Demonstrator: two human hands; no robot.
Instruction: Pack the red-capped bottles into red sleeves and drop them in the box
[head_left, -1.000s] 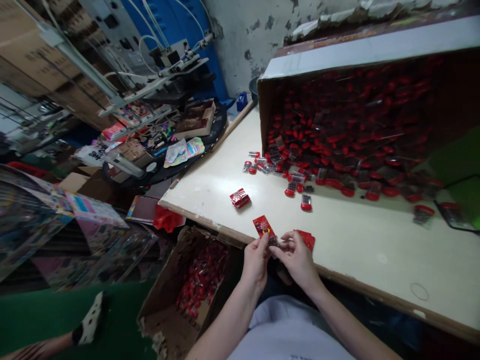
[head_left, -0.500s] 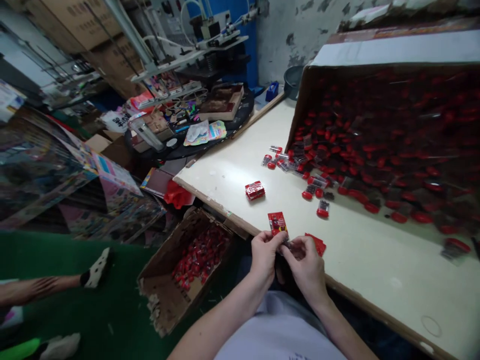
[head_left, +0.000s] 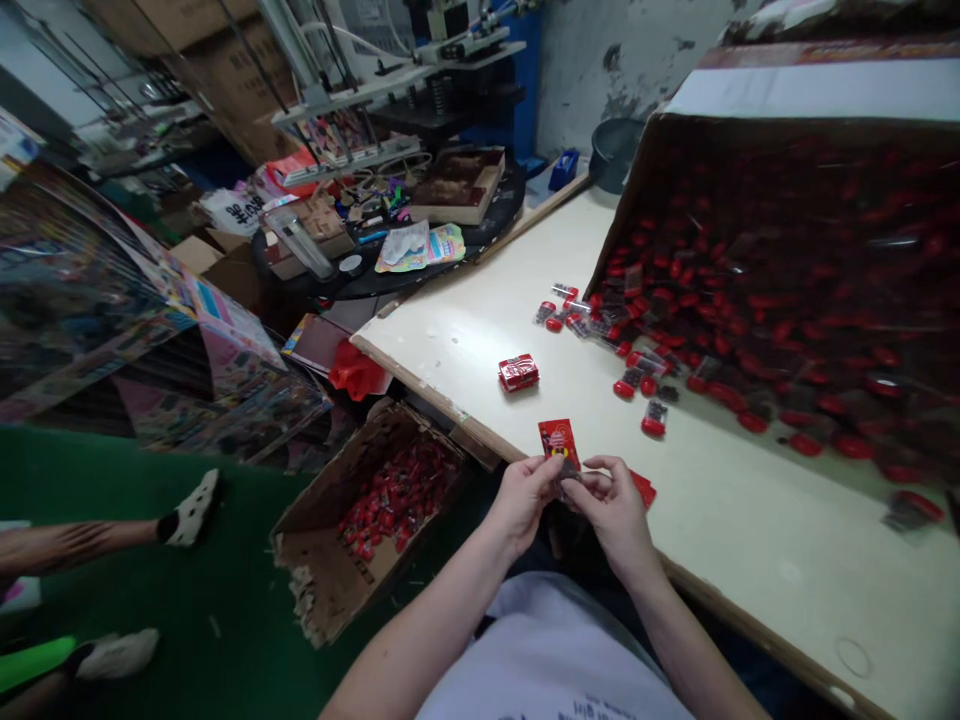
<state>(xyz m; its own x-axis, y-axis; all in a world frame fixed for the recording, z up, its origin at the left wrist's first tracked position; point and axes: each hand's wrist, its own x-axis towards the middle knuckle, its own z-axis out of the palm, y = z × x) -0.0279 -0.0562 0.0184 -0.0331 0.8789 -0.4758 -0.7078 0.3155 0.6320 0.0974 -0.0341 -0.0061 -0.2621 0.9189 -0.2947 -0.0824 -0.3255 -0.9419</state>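
Note:
My left hand [head_left: 525,500] pinches a small red printed card [head_left: 558,444] upright, and a small clear plastic piece [head_left: 568,484] shows at the card's lower edge. My right hand [head_left: 611,508] sits beside it, its fingertips pinching that clear piece. Just beyond my right hand, a red card [head_left: 643,489] lies partly hidden on the cream table [head_left: 757,570]. A stack of red packets [head_left: 518,373] rests farther up the table. A large cardboard box [head_left: 817,90] lies on its side, spilling red-capped clear containers [head_left: 654,418].
A small open cardboard box [head_left: 322,560] of red items stands on the green floor left of the table. Beyond the table are a cluttered round black table [head_left: 457,240], a machine, and printed sheets. A person's leg [head_left: 75,547] lies at far left.
The view has turned, shifting the table and boxes. My hands stay together at the red card, which stands a little higher, and my right fingers have eased slightly to the right.

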